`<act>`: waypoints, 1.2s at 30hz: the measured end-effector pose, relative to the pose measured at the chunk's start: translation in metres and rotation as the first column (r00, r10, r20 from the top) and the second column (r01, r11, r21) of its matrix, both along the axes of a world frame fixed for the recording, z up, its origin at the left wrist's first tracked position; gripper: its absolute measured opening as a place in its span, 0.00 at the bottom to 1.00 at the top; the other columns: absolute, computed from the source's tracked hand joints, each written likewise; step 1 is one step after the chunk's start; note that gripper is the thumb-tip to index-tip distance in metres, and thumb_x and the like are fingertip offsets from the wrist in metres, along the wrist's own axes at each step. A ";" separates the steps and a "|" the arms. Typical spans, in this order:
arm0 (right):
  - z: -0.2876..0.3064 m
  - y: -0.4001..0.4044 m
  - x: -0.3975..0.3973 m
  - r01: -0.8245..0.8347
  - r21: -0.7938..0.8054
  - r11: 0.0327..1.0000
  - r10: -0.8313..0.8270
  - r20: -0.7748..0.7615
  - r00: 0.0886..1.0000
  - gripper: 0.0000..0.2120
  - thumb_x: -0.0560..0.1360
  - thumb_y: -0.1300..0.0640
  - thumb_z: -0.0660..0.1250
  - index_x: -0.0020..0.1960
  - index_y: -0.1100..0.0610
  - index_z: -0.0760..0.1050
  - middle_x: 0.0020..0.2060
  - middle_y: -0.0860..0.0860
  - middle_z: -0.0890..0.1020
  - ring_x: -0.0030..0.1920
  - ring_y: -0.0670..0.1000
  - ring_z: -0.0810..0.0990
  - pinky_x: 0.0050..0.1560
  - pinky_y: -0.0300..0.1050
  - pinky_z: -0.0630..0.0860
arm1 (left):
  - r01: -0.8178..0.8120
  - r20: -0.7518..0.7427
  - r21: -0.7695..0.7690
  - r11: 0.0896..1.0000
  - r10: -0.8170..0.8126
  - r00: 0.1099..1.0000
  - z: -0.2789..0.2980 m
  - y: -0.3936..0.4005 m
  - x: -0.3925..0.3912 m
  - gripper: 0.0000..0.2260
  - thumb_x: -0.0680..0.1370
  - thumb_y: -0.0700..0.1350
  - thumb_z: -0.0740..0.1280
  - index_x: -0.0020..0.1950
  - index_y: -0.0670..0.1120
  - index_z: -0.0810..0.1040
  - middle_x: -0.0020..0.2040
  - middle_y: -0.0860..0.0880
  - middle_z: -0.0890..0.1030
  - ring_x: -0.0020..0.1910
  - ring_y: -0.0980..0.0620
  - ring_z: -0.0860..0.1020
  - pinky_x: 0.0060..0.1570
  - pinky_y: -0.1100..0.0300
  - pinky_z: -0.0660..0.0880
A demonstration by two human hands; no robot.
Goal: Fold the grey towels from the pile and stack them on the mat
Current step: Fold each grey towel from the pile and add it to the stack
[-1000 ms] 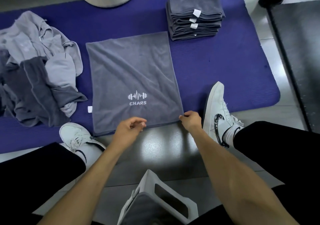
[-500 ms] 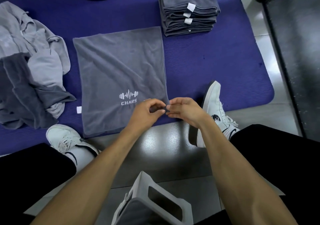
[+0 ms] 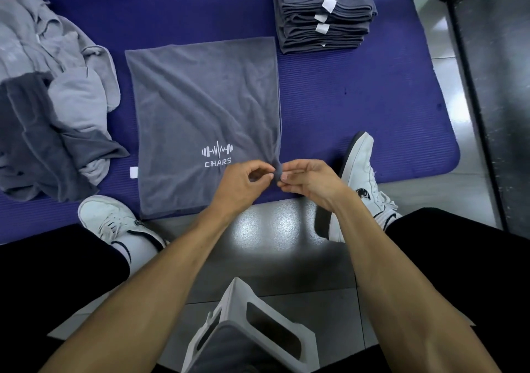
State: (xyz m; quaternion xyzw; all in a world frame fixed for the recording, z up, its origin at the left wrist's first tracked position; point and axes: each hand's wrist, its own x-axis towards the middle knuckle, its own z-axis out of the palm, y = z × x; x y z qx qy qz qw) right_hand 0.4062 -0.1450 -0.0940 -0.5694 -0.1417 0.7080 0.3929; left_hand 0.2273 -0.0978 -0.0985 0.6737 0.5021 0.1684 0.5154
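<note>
We see the left hand (image 3: 241, 184) and right hand (image 3: 308, 180) both pinching the near right corner of the grey towel (image 3: 200, 108), which lies spread on the purple mat (image 3: 358, 100) between the crumpled pile (image 3: 48, 91) and the folded stack (image 3: 324, 8).

Grey towel (image 3: 200, 100), purple mat (image 3: 358, 100)

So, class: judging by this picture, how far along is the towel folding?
Done: a stack of folded towels sits on the purple mat. In hand: the logo towel lies flat, its near right corner pinched by the left hand and right hand. Left: the unfolded pile.
</note>
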 end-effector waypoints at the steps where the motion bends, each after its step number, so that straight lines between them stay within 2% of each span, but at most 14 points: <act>1: -0.001 0.000 -0.001 0.011 -0.001 1.000 -0.011 -0.004 1.000 0.08 0.74 0.73 0.67 0.51 0.64 0.78 0.37 0.56 0.85 0.39 0.51 0.85 0.44 0.43 0.82 | 0.000 -0.003 0.008 1.000 0.000 1.000 0.001 0.001 0.000 0.06 0.75 0.36 0.72 0.50 0.45 0.84 0.40 0.58 0.82 0.39 0.69 0.79 0.47 0.75 0.73; 4: -0.001 0.001 -0.001 0.034 -0.004 0.999 -0.034 0.024 0.999 0.09 0.73 0.73 0.68 0.51 0.63 0.79 0.37 0.55 0.85 0.39 0.51 0.85 0.43 0.42 0.82 | -0.002 0.013 0.037 0.999 0.001 1.000 0.001 0.003 -0.003 0.07 0.76 0.36 0.71 0.50 0.46 0.84 0.42 0.58 0.82 0.41 0.68 0.80 0.48 0.74 0.73; 7: 0.001 0.001 0.002 0.042 -0.014 0.999 -0.041 0.048 0.998 0.09 0.74 0.73 0.68 0.50 0.62 0.79 0.38 0.56 0.85 0.39 0.51 0.85 0.44 0.42 0.82 | 0.040 0.010 0.065 0.997 -0.041 0.999 0.001 0.000 -0.004 0.08 0.76 0.38 0.72 0.53 0.46 0.86 0.44 0.53 0.83 0.44 0.63 0.80 0.49 0.73 0.72; 13: -0.002 -0.005 0.002 0.076 -0.033 0.997 -0.075 0.026 0.997 0.12 0.74 0.71 0.68 0.57 0.68 0.78 0.41 0.57 0.85 0.40 0.51 0.85 0.43 0.41 0.81 | 0.090 0.006 0.056 0.994 -0.090 0.996 -0.002 0.000 -0.004 0.09 0.76 0.38 0.72 0.53 0.47 0.86 0.46 0.51 0.84 0.46 0.57 0.81 0.50 0.69 0.74; 17: 0.000 -0.004 0.001 0.073 -0.036 0.997 -0.072 0.030 0.997 0.05 0.76 0.68 0.68 0.51 0.64 0.80 0.40 0.57 0.84 0.41 0.52 0.85 0.43 0.42 0.82 | 0.110 0.006 0.031 0.993 -0.110 0.994 -0.005 0.001 -0.005 0.09 0.76 0.37 0.72 0.53 0.46 0.86 0.46 0.49 0.84 0.46 0.55 0.81 0.51 0.66 0.75; 20: 0.002 -0.001 -0.001 0.044 -0.035 0.998 -0.042 0.074 0.996 0.05 0.75 0.68 0.70 0.50 0.62 0.80 0.39 0.55 0.85 0.41 0.51 0.85 0.44 0.41 0.82 | 0.098 0.011 -0.007 0.995 -0.097 0.995 -0.008 0.001 -0.007 0.09 0.76 0.38 0.72 0.54 0.46 0.85 0.47 0.50 0.84 0.47 0.56 0.81 0.52 0.67 0.75; 23: -0.001 0.004 -0.006 0.032 -0.029 0.999 -0.028 0.146 0.989 0.06 0.75 0.69 0.70 0.48 0.60 0.77 0.37 0.53 0.84 0.39 0.50 0.84 0.44 0.41 0.81 | -0.015 0.028 -0.082 0.996 0.017 0.999 -0.009 0.000 -0.011 0.09 0.76 0.38 0.72 0.55 0.46 0.85 0.48 0.51 0.84 0.46 0.61 0.81 0.52 0.70 0.73; 26: -0.007 0.010 -0.017 -0.050 0.022 0.998 0.041 0.303 0.952 0.09 0.76 0.69 0.66 0.45 0.56 0.73 0.36 0.52 0.81 0.37 0.49 0.82 0.45 0.43 0.81 | -0.173 0.011 -0.139 0.975 0.176 0.984 -0.012 -0.002 -0.025 0.07 0.76 0.38 0.72 0.53 0.45 0.85 0.44 0.57 0.84 0.43 0.68 0.80 0.50 0.74 0.71; 29: -0.015 0.018 -0.037 -0.187 0.051 0.981 0.145 0.449 0.882 0.13 0.79 0.69 0.61 0.43 0.54 0.78 0.34 0.50 0.80 0.32 0.43 0.79 0.41 0.40 0.79 | -0.318 -0.063 -0.173 0.932 0.312 0.948 -0.020 -0.005 -0.052 0.07 0.76 0.37 0.71 0.50 0.49 0.84 0.42 0.57 0.83 0.38 0.70 0.78 0.46 0.75 0.70; 32: -0.023 0.027 -0.067 -0.257 0.051 0.965 0.183 0.568 0.802 0.16 0.78 0.68 0.60 0.45 0.52 0.82 0.33 0.47 0.80 0.31 0.45 0.78 0.40 0.40 0.80 | -0.471 -0.138 -0.221 0.854 0.450 0.882 -0.028 -0.011 -0.091 0.07 0.77 0.37 0.71 0.49 0.48 0.84 0.43 0.55 0.83 0.37 0.68 0.79 0.45 0.74 0.73; 34: -0.027 0.031 -0.088 -0.264 0.052 0.963 0.174 0.632 0.756 0.13 0.77 0.66 0.61 0.49 0.55 0.83 0.33 0.46 0.80 0.31 0.45 0.77 0.35 0.33 0.76 | -0.596 -0.190 -0.251 0.763 0.565 0.803 -0.032 -0.017 -0.116 0.06 0.77 0.37 0.70 0.50 0.45 0.84 0.42 0.53 0.83 0.35 0.65 0.79 0.42 0.72 0.74; 36: -0.030 0.033 -0.108 -0.284 0.056 0.957 0.178 0.661 0.729 0.11 0.77 0.66 0.62 0.52 0.58 0.82 0.38 0.48 0.83 0.32 0.41 0.77 0.32 0.26 0.70 | -0.708 -0.246 -0.258 0.657 0.664 0.706 -0.036 -0.022 -0.138 0.06 0.77 0.37 0.69 0.48 0.47 0.84 0.40 0.51 0.83 0.36 0.59 0.79 0.44 0.65 0.76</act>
